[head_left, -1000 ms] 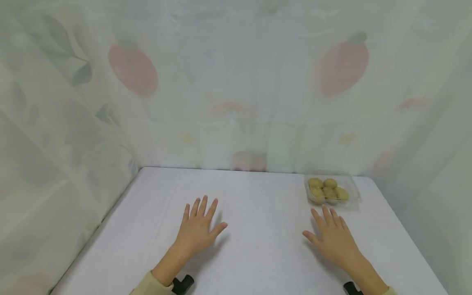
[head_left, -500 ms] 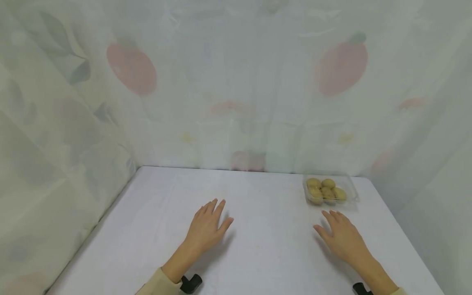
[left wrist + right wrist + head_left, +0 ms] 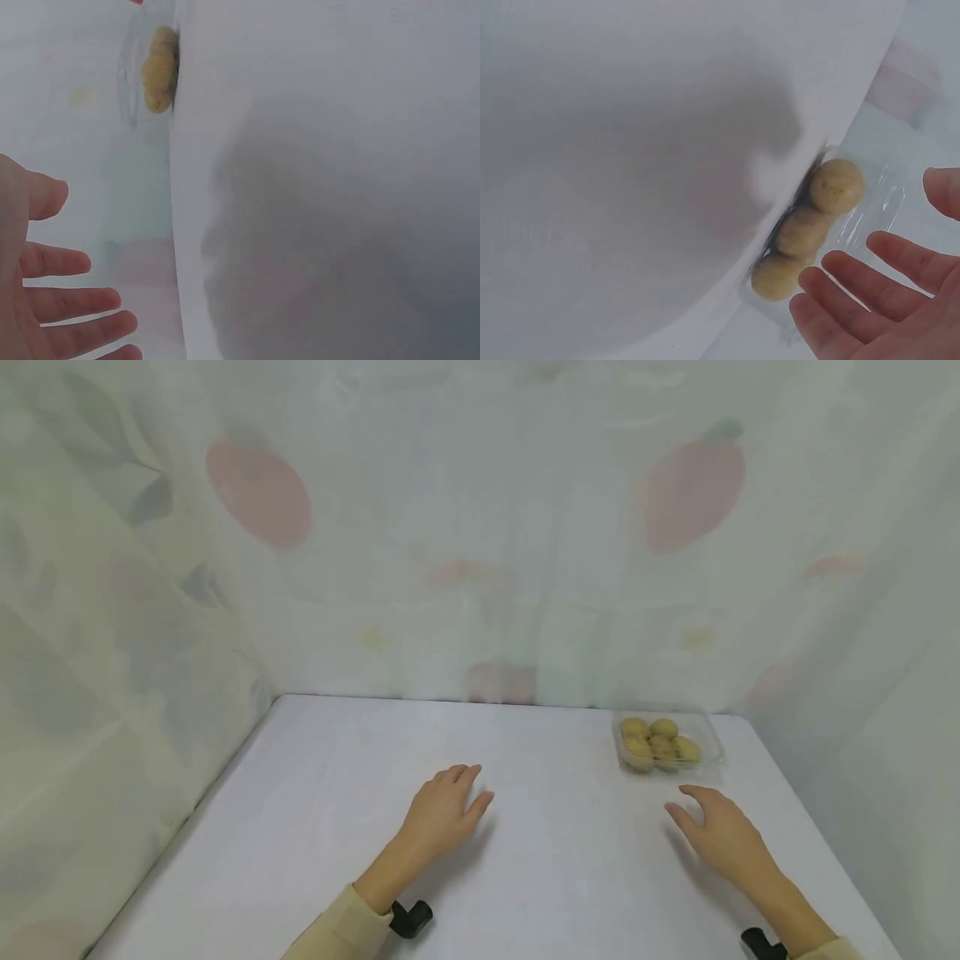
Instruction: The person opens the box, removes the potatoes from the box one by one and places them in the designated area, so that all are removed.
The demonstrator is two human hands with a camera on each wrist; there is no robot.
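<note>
2 hands hover over the white counter (image 3: pixel 315 827), and neither one holds anything. The left hand (image 3: pixel 442 814) is near the middle, its fingers (image 3: pixel 71 304) relaxed and spread. The right hand (image 3: pixel 720 835) is just in front of the clear plastic tray (image 3: pixel 708 739), fingers (image 3: pixel 889 266) released and slightly curved, near the tray but not touching it. The tray stands at the far right of the counter, close to the curtain (image 3: pixel 480 527), and it carries about 5 small yellowish round fruits (image 3: pixel 660 745) (the exact kind I cannot tell). In my judgement the work is only at its beginning: nothing is grasped, and the tray looks untouched.
</note>
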